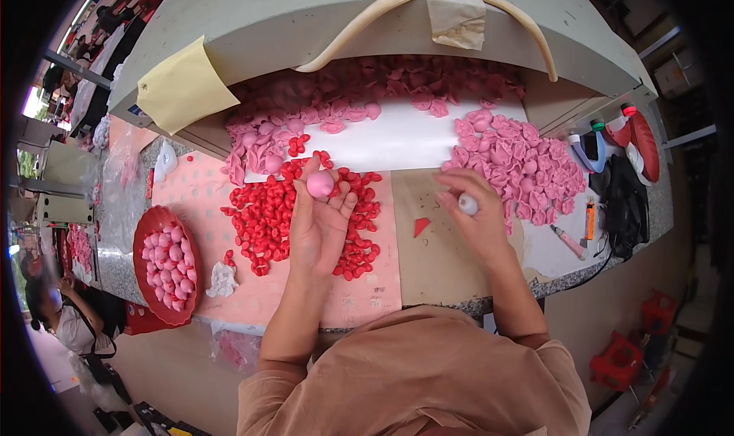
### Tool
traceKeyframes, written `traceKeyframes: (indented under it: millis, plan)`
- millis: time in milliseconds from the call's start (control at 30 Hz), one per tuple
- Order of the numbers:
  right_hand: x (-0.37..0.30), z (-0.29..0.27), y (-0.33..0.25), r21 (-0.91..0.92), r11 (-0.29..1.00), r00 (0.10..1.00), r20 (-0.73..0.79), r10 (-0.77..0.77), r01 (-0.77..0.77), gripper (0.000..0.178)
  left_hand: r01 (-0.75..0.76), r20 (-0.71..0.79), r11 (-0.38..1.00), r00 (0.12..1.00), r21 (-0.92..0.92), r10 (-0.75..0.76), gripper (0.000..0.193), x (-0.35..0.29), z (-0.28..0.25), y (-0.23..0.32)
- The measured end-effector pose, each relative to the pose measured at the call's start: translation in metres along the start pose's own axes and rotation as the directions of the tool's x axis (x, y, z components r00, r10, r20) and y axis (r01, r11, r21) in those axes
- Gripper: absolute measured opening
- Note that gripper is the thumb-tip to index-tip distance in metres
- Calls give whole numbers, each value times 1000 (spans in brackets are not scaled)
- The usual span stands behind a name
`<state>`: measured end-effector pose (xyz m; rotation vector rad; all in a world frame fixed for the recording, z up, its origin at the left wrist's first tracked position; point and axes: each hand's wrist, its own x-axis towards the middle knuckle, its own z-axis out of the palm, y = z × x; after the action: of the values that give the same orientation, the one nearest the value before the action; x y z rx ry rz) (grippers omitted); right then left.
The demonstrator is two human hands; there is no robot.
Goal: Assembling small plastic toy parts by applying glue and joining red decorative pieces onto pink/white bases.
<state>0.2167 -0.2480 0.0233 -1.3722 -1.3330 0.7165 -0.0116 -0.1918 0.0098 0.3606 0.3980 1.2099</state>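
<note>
My left hand point(323, 226) is palm up over a heap of small glossy red pieces point(264, 214), its thumb and fingers holding a round pink ball point(319, 184). To the right, my right hand point(480, 218) is closed around a small whitish object point(468, 204); only its rounded end shows, so its kind is unclear. Beside that hand lies a pile of ruffled pink petal-like pieces point(512, 161). A small red scrap point(421, 226) rests on the brown board point(428, 275) between the hands.
A red scalloped bowl point(140, 256) of pink balls stands at left, near crumpled white tissue point(222, 280). A grey metal hood point(306, 16) covers more pink pieces at the back. On the right are a pink-handled tool point(568, 243), an orange item point(589, 220), bottles and black cloth point(625, 203).
</note>
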Motion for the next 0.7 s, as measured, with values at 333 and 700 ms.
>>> traceKeyframes:
  millis: [333,700]
  plan:
    - [-13,18,-11,-183,975,932,359,-53,125,24,81,-83,997,993,13,-79,46,0,-11,21]
    - [14,191,-75,256,746,433,681,-590,614,29,-460,-160,869,886,-181,435,37,-149,-68,133]
